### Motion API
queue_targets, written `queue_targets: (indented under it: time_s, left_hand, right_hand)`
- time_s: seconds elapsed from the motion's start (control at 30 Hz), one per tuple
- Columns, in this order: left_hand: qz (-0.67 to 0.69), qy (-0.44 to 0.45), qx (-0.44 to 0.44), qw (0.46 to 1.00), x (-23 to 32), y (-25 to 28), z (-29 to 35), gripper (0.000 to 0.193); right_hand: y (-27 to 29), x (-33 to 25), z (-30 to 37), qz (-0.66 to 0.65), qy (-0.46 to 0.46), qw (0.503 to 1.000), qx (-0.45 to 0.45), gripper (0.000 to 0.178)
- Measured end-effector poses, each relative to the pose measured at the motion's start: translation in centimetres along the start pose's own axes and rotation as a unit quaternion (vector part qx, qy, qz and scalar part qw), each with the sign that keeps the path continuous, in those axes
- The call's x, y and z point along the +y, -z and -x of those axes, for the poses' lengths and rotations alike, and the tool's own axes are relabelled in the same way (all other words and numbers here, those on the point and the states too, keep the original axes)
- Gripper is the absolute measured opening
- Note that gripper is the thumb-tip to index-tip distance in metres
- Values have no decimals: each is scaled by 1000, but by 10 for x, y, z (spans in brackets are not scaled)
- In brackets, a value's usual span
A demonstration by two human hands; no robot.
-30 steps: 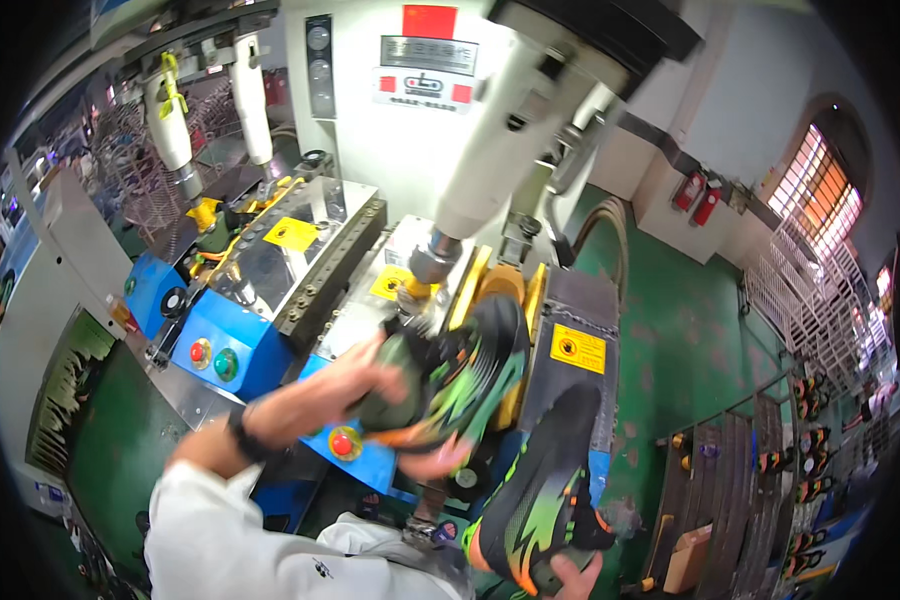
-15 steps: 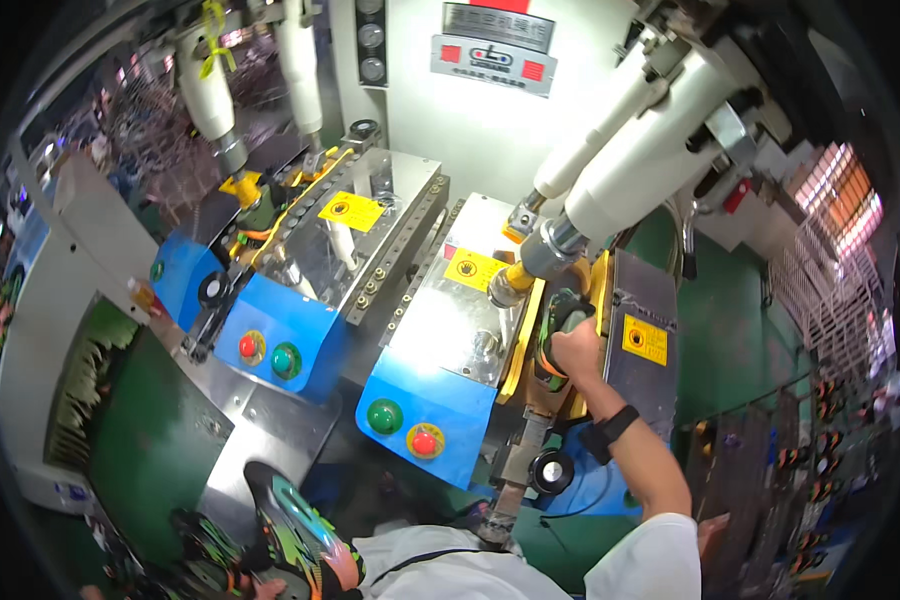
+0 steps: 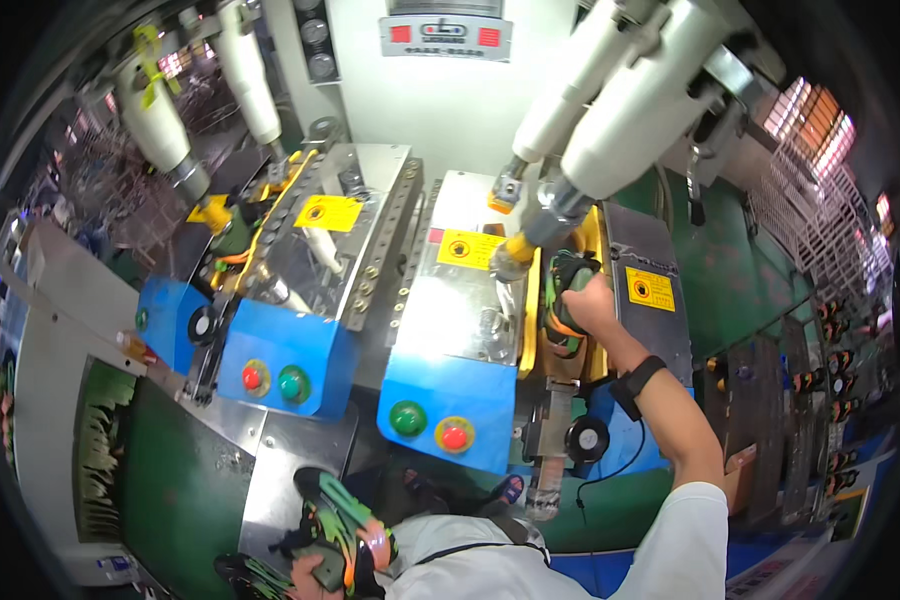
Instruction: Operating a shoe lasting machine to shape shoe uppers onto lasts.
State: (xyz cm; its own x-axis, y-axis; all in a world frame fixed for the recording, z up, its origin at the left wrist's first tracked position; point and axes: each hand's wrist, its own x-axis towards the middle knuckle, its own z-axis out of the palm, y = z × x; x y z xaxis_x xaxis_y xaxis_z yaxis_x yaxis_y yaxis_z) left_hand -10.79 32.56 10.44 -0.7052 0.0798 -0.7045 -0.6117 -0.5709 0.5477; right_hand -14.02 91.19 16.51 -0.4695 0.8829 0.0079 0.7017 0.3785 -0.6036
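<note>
My right hand is closed around the ankle end of a dark shoe with orange and green trim. That shoe sits between the yellow side pads of the right press station, under a white press cylinder. Low in the picture, my left hand grips a black, green and pink shoe, held beside my body with its toe pointing up. Another dark green-trimmed shoe lies just left of this hand. Part of my left hand is hidden by the shoe and the picture's lower edge.
Green and red buttons sit on the blue front panel. The left press station holds another shoe under its cylinder. A black round knob juts out near my right forearm. Racked shoes stand at far right.
The view has turned, shifting the machine leftward at the top. My left hand and its shoe come further into view. My right hand stays on the shoe in the press.
</note>
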Motion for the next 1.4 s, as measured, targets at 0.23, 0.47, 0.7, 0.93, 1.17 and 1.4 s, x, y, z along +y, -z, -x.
queue_targets:
  time_s: [0.23,0.47,0.7,0.93,1.17,1.4]
  left_hand:
    - [-20,-13,-67,997,22,3,-37,50]
    - [-61,34,-110,992,38,6,-58,53]
    - [-53,-35,-96,993,19,18,-34,44]
    - [-2,-135,142,981,20,113,22,56]
    - [-282,-324,246,869,23,205,-62,70]
    - [-384,-401,195,809,29,235,-82,78]
  right_hand:
    - [-4,-87,201,-15,262,959,-103,57]
    - [-163,-146,210,85,340,936,-26,66]
    - [-156,-116,252,-45,409,911,-18,46]
    - [-202,-73,432,-265,214,806,-484,27]
    - [-252,-88,434,-141,332,727,-584,21]
    - [-323,-161,506,-95,10,717,-690,52]
